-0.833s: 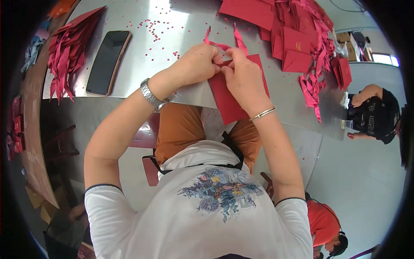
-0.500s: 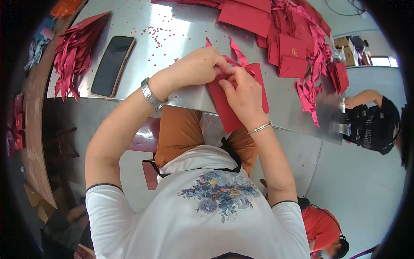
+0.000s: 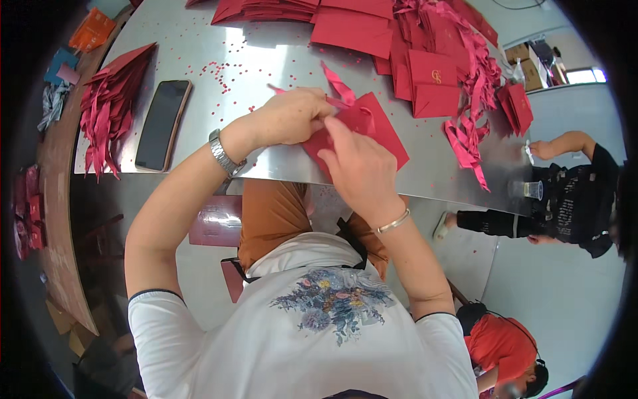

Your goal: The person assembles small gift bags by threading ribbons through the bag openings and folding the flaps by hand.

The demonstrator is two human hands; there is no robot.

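A red paper bag (image 3: 385, 136) lies slantwise at the near edge of the metal table, partly under my hands. Pink-red ribbon (image 3: 340, 86) rises from it, with one end sticking out beyond my left fingers. My left hand (image 3: 292, 116), a metal watch at its wrist, is closed, its fingertips pinching the ribbon. Over the bag, my right hand (image 3: 362, 163) has its thumb apart from its forefinger, whose tip meets my left fingers. Its other fingers are mostly hidden.
A phone (image 3: 163, 125) and a fanned stack of red ribboned bags (image 3: 113, 100) lie left. More red bags (image 3: 435, 83) are piled far right. Red dots (image 3: 222, 73) litter the metal table (image 3: 266, 73). A plastic cup (image 3: 531, 190) stands near a person in black (image 3: 575, 193); another wears red (image 3: 502, 346).
The bag has turned and shifted up and left toward my left hand. My right thumb has opened away from the forefinger. The view has moved slightly, showing more of the person in black.
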